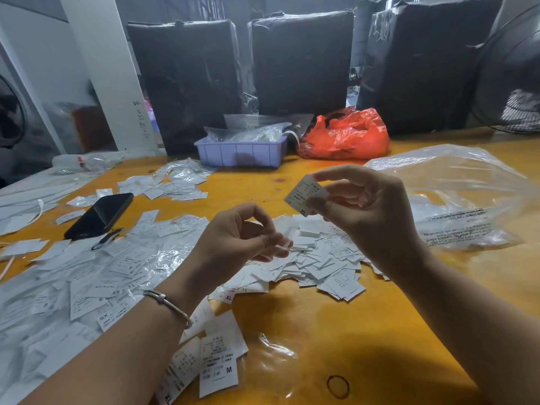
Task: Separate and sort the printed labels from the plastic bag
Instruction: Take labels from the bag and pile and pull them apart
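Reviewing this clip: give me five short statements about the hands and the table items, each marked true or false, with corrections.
1. The right hand pinches a label marked XL. True.
2. The left hand holds the phone. False: the phone lies on the table, apart from that hand.
3. A rubber band lies on the table near the front edge. True.
4. The tray is red. False: it is pale purple; the bag beside it is red.
5. The left wrist wears a bracelet. True.

A black phone [99, 215] lies on the yellow table [365, 331]; a lavender tray [241, 154] sits beside a red bag [347, 135]. Three black-wrapped bundles [301, 62] stand behind; a rubber band [338, 386] lies near the front edge
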A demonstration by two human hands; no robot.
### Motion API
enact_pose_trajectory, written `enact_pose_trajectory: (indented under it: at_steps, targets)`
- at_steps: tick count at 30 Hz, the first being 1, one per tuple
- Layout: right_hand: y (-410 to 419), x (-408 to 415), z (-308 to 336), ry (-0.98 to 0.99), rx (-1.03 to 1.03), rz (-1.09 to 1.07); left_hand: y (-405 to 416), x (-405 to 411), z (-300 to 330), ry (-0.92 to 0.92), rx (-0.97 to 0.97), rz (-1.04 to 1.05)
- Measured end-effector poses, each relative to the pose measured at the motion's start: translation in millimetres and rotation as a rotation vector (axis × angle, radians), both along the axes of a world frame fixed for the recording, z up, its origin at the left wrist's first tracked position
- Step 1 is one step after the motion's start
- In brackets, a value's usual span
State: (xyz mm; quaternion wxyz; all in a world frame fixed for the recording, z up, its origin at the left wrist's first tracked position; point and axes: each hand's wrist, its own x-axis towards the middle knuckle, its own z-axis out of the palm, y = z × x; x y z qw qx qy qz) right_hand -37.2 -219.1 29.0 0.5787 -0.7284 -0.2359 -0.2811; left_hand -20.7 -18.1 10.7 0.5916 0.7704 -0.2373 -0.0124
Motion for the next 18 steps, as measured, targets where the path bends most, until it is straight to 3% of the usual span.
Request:
enact_pose_trajectory:
  at_steps: [7, 18]
  targets:
    - [-0.9, 1.6, -1.8, 0.004, -0.048, 0.007, -0.9, 1.6, -2.2, -0.038, -0.023, -0.004]
    - [-2.4, 3.9, -6.6, -0.053, -0.089, -0.162, 4.2, 4.5, -3.7, -0.113, 0.040, 0.061]
